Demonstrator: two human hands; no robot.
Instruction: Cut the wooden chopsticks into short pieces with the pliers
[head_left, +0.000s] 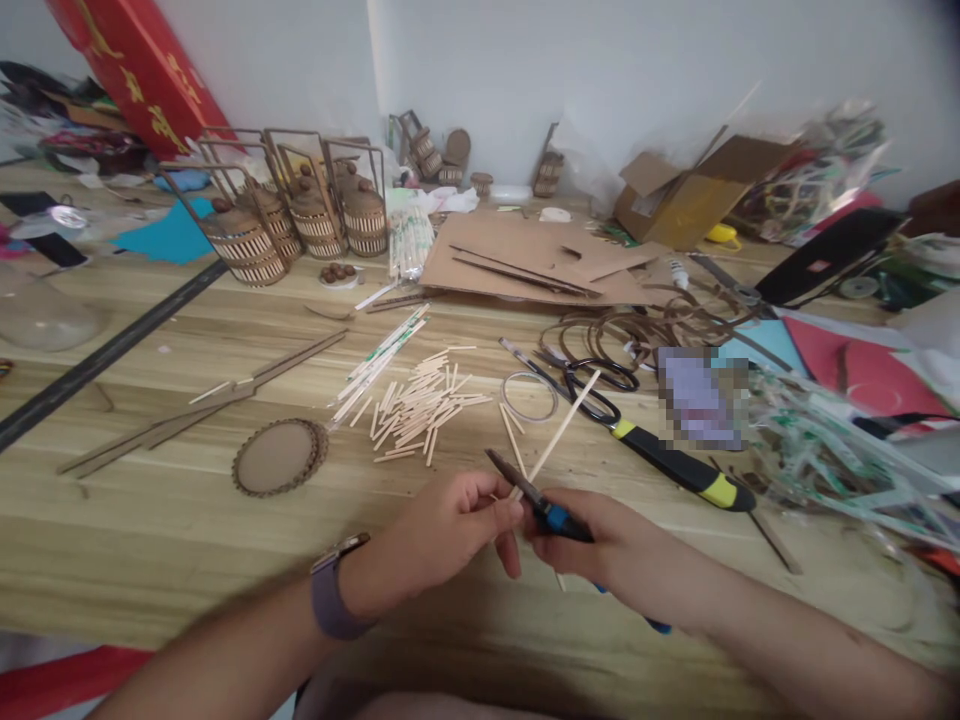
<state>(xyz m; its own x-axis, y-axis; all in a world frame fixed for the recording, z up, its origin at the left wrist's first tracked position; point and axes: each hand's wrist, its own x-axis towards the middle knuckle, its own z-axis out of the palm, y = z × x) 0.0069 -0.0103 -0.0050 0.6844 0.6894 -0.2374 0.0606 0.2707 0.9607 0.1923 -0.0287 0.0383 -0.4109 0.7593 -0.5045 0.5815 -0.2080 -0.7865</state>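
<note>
At the centre front, my left hand point(480, 510) pinches pale wooden sticks point(564, 428) between thumb and fingers; one long stick points up and to the right. My right hand point(585, 535) is wrapped round a blue-and-black handled cutting tool point(556, 518), whose dark jaws lie across the sticks beside my left fingertips. Beyond my hands lies a loose pile of short cut sticks point(424, 405). Longer sticks in printed paper wrappers point(382, 360) rest behind the pile. Left of it is a round cardboard disc point(277, 457) with a scalloped edge.
Black scissors point(592, 385), a wire ring point(529, 396) and a black-and-yellow handled tool point(682, 467) lie to the right. Small lidded baskets point(247, 240) stand at the back left. Cardboard sheets point(510, 255) and an open box point(686, 195) are behind. Plastic wrappers point(832, 450) heap at the right.
</note>
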